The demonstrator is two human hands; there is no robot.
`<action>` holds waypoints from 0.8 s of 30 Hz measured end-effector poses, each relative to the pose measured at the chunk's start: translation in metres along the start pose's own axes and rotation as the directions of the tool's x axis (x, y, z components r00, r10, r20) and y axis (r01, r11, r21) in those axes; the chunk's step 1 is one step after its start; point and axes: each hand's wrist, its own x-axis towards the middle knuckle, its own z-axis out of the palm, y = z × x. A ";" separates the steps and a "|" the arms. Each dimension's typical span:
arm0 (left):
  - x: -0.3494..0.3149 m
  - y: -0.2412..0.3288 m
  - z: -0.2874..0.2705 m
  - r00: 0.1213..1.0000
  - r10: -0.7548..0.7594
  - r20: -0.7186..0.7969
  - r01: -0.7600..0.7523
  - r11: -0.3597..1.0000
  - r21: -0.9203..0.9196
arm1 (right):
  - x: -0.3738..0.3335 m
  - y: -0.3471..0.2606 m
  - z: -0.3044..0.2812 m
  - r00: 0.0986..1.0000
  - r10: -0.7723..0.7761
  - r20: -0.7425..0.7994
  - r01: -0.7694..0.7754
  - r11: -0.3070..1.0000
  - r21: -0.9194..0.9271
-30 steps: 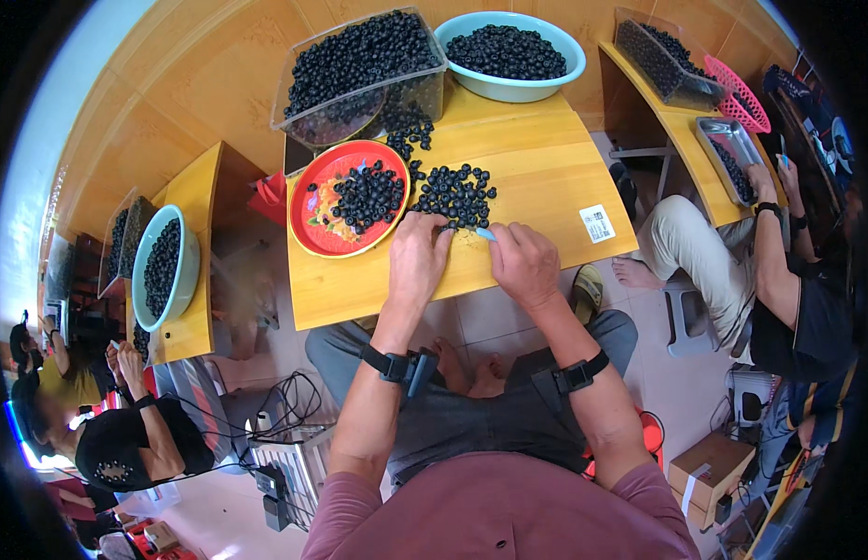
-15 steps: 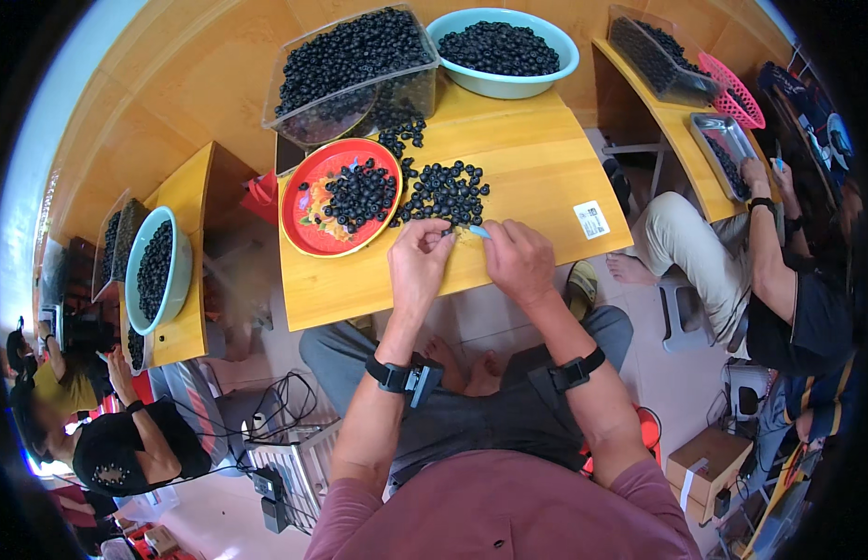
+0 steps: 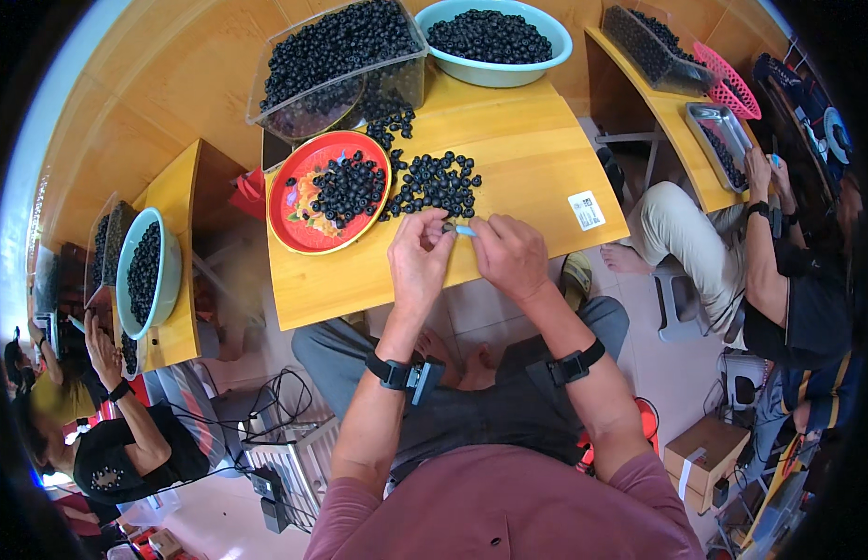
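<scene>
My left hand [image 3: 418,259] pinches a small, dark, round bead-like piece [image 3: 448,227] between thumb and fingertips, over the front edge of the yellow table [image 3: 532,140]. My right hand [image 3: 511,259] is closed on a slim light-blue tool [image 3: 465,231], whose end meets the piece; its tip is too small to make out. Just beyond my hands lies a loose heap of black bead-like pieces [image 3: 440,182]. To their left, a round red tray [image 3: 283,217] with a flower print and a yellow rim holds more of them.
At the back stand a clear plastic bin [image 3: 336,107] and a pale blue basin [image 3: 494,73], both full of black pieces. A white label [image 3: 586,210] is stuck near the table's right corner. Co-workers sit at tables on both sides, with a basin [image 3: 173,271] at left and a metal tray [image 3: 700,126] at right.
The blue tool has swung flatter and its end now reaches the piece in my left fingers. My hands have come slightly closer together. The view has shifted a little.
</scene>
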 end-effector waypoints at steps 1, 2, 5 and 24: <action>0.000 0.000 -0.001 1.000 0.007 0.003 -0.007 1.000 0.007 | 0.001 0.000 0.000 1.000 0.002 0.010 -0.002 1.000 -0.006; 0.000 0.000 -0.001 1.000 0.013 0.006 -0.014 1.000 0.013 | 0.001 -0.001 -0.001 1.000 0.003 0.019 -0.003 1.000 -0.011; 0.000 -0.004 0.000 1.000 -0.017 0.013 0.018 0.999 -0.030 | 0.001 0.000 -0.001 0.999 0.014 0.043 -0.013 1.000 -0.020; -0.001 -0.011 -0.005 1.000 0.013 -0.007 -0.015 0.973 -0.232 | 0.000 0.000 0.002 0.998 0.062 0.000 -0.062 0.997 -0.037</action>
